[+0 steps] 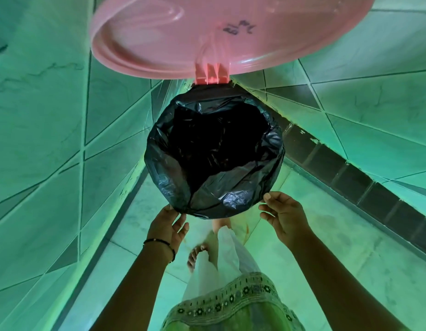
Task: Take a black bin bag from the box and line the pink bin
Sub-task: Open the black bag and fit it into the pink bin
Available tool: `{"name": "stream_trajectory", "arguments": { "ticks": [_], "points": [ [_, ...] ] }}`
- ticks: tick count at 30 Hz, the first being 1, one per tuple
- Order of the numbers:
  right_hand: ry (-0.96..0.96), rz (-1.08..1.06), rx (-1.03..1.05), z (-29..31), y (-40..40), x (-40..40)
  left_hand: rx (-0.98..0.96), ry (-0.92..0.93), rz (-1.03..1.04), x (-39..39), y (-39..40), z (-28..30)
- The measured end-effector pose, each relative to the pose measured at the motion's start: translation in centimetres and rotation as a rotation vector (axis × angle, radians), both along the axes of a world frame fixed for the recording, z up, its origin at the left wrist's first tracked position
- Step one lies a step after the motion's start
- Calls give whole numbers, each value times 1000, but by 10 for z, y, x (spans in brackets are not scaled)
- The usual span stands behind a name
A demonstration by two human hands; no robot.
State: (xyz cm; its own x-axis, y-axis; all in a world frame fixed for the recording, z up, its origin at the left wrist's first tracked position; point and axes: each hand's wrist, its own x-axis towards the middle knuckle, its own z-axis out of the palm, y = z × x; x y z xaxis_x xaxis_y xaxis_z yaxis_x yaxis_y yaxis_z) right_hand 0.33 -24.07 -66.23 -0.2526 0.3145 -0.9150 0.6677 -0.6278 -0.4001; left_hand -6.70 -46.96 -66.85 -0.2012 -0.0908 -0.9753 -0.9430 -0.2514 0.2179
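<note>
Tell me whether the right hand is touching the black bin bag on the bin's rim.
Cannot tell. In the head view the right hand has its top fingertip right at the edge of the black bin bag, but neither contact nor a gap shows plainly.

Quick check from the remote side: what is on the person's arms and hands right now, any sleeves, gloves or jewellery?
Both forearms are bare, with no sleeves or gloves in view. The left hand has a thin black beaded bracelet at the wrist. The right hand wears nothing visible.

A glossy black bin bag beneath a pink lid marked with dark handwriting; green-tinted veined tiles, floral-embroidered hem.
</note>
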Motion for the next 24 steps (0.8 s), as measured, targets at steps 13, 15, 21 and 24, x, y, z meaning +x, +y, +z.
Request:
{"name": "stream_trajectory", "arguments": {
  "ticks": [13,15,21,24],
  "points": [
    [-208,-32,28,-21,5,-7,-102,-107,25,-22,14,-14],
    [-168,-231,-21,-19,7,-18,-46,-111,157,-24,12,-11],
    [68,-516,-133,2,13,-41,216,11,229,-36,4,-1],
    [113,-514,-106,6,14,-41,295,-13,158,-45,3,-5]
  ]
}}
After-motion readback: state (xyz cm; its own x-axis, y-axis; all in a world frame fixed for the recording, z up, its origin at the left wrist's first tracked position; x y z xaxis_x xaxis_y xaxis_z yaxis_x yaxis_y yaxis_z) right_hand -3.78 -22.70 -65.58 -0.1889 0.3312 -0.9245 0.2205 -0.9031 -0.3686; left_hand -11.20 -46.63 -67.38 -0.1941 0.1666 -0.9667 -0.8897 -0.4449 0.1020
